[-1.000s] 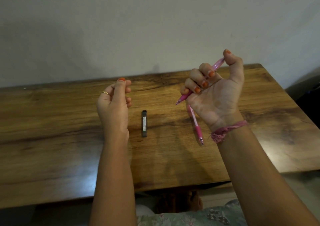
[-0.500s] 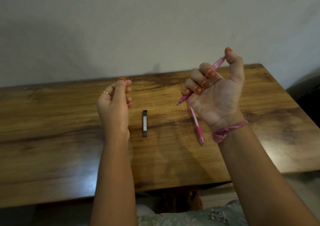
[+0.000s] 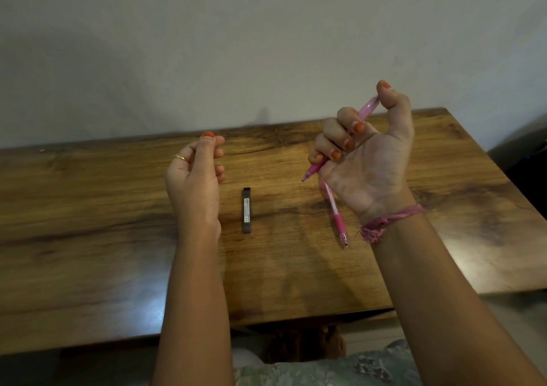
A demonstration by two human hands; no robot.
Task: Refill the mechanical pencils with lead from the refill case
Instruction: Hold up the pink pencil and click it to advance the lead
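The right hand (image 3: 367, 161) is raised off the worktop (image 3: 88, 237), fingers curled round a translucent pink mechanical pencil (image 3: 340, 140), thumb pressed on its top end, tip slanting down toward the left hand (image 3: 195, 175). A second pink pencil (image 3: 336, 217) lies flat on the wood under the right wrist, its upper part hidden behind the palm. The dark slim refill case (image 3: 246, 210) lies between the two hands, apart from both. The left hand hovers with fingertips pinched together; whether lead sits between them is too small to tell. Bare wood stretches left of the left hand; the worktop's right edge is near the right forearm.
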